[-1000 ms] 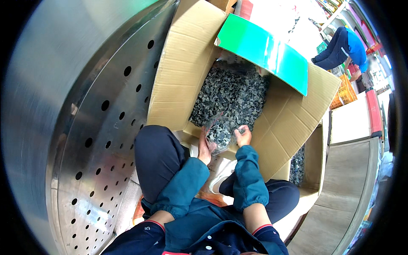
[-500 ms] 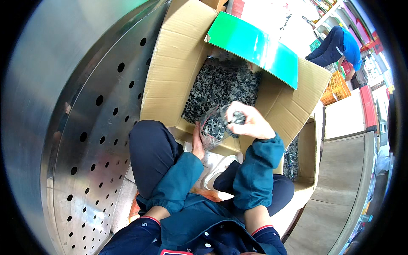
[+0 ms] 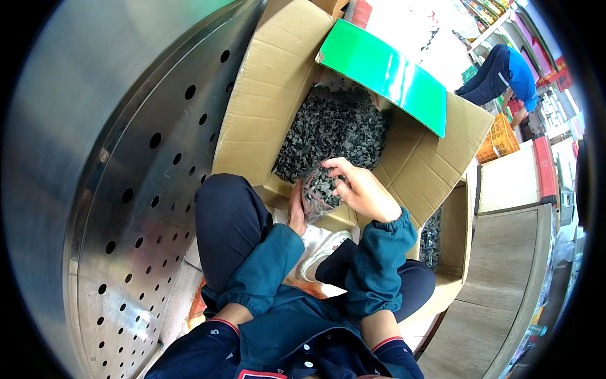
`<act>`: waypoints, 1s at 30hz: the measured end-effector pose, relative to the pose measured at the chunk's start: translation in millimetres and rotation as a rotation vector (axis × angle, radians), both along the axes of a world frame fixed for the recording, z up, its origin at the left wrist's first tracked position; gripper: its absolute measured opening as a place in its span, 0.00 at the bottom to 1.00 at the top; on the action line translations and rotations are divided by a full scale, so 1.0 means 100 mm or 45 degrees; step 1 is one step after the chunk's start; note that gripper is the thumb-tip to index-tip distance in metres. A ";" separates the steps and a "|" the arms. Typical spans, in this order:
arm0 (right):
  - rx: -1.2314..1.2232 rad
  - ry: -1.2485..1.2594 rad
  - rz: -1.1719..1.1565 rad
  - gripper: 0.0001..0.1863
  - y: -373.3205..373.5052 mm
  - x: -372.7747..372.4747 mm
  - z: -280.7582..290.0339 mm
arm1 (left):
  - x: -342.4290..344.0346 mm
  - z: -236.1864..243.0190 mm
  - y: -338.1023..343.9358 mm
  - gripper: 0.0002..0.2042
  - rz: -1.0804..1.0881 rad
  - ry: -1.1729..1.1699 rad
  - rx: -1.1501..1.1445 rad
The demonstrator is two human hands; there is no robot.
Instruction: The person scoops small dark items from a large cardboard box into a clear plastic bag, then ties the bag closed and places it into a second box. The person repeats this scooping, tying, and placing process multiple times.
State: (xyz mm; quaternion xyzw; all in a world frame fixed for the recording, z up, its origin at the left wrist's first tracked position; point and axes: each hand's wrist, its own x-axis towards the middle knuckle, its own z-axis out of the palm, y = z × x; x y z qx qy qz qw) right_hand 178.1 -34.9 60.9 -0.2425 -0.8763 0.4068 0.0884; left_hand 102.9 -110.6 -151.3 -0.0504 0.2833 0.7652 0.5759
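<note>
A: Bag first. Where is it?
B: On my feed, the small clear plastic bag point(image 3: 320, 194) of dark curled flakes is held up at the near edge of the large brown cardboard box point(image 3: 435, 151), mouth up.
A: Hands?
B: My left hand point(image 3: 297, 208) is cupped against the bag's left side, supporting it. My right hand point(image 3: 358, 188) is at the mouth, fingers partly curled; can't tell from here whether they pinch flakes or plastic.
A: Around that?
B: Loose grey-black flakes point(image 3: 334, 129) inside the box, just beyond the bag. Glossy green panel point(image 3: 386, 77) angled over its far right side. Second cardboard box point(image 3: 453, 243) to the right, dark flakes inside. Perforated metal panel point(image 3: 151, 202) on the left.
A: Further out?
B: Upper right, a co-worker in a blue top point(image 3: 521, 72) bends over an orange plastic crate point(image 3: 499, 140).
</note>
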 end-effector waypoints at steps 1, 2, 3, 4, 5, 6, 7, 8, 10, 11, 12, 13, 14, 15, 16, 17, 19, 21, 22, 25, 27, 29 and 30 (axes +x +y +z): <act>-0.095 -0.028 -0.035 0.21 0.02 0.00 -0.03 | -0.01 0.02 0.01 0.22 0.000 -0.017 -0.007; -0.189 -0.057 -0.070 0.20 0.03 0.00 -0.04 | -0.01 0.05 0.00 0.22 -0.026 -0.025 -0.019; -0.223 -0.117 -0.103 0.19 0.04 -0.01 -0.04 | 0.00 0.07 -0.02 0.22 -0.051 -0.033 -0.031; -0.256 -0.174 -0.134 0.18 0.02 -0.03 -0.03 | -0.01 0.12 -0.03 0.22 -0.075 -0.038 -0.043; -0.290 -0.232 -0.166 0.17 0.02 -0.05 -0.02 | -0.01 0.10 -0.04 0.23 -0.096 0.022 -0.068; -0.069 -0.174 -0.153 0.15 0.02 -0.04 -0.05 | 0.00 0.07 -0.04 0.24 -0.118 0.081 -0.093; 0.152 -0.116 -0.139 0.14 0.02 -0.04 -0.11 | 0.01 0.03 -0.04 0.25 -0.140 0.140 -0.118; 0.373 -0.058 -0.125 0.13 0.01 -0.03 -0.15 | 0.00 0.00 -0.03 0.25 -0.150 0.130 -0.110; 0.414 -0.002 -0.190 0.11 -0.01 -0.02 -0.18 | -0.02 0.01 -0.03 0.25 -0.171 0.110 -0.100; 0.364 0.013 -0.198 0.11 -0.02 -0.02 -0.16 | -0.02 0.06 -0.04 0.23 -0.112 -0.004 -0.073; 0.314 0.028 -0.205 0.12 -0.03 -0.03 -0.13 | -0.02 0.10 -0.06 0.23 -0.098 -0.018 -0.080; 0.201 0.018 -0.260 0.14 -0.04 -0.03 -0.05 | -0.01 0.16 -0.07 0.24 -0.098 -0.035 -0.083; 0.221 0.154 -0.264 0.12 -0.01 0.02 -0.06 | 0.00 0.22 -0.07 0.24 -0.098 -0.051 -0.087; 0.158 0.291 -0.367 0.11 0.05 0.06 -0.13 | 0.02 0.25 -0.07 0.25 -0.077 -0.089 -0.094; 0.094 0.434 -0.471 0.10 0.11 0.10 -0.19 | 0.01 0.25 -0.08 0.25 -0.082 -0.082 -0.074; -0.006 0.425 -0.596 0.07 0.15 0.14 -0.20 | -0.01 0.21 -0.09 0.26 -0.083 -0.074 -0.056; -0.126 0.354 -0.715 0.12 0.36 0.21 -0.57 | -0.07 -0.09 -0.06 0.26 -0.021 -0.165 0.111; -0.071 0.062 -0.805 0.22 0.54 0.49 -1.17 | -0.09 -0.06 -0.04 0.26 0.120 -0.241 0.090; 0.057 -0.172 -0.815 0.30 0.59 0.57 -1.47 | -0.11 -0.09 -0.06 0.26 0.163 -0.250 0.075; 0.105 -0.503 -0.967 0.46 0.45 0.78 -2.23 | -0.07 -0.21 -0.07 0.26 0.171 -0.243 -0.005; 0.001 -0.566 -1.064 0.52 0.30 0.63 -2.33 | -0.11 -0.34 -0.11 0.26 0.187 -0.232 -0.046; 0.026 -0.483 -1.148 0.51 0.20 0.50 -2.36 | -0.11 -0.40 -0.14 0.26 0.194 -0.223 -0.073; 0.024 -0.501 -1.187 0.49 0.17 0.41 -2.37 | -0.11 -0.43 -0.15 0.26 0.196 -0.215 -0.081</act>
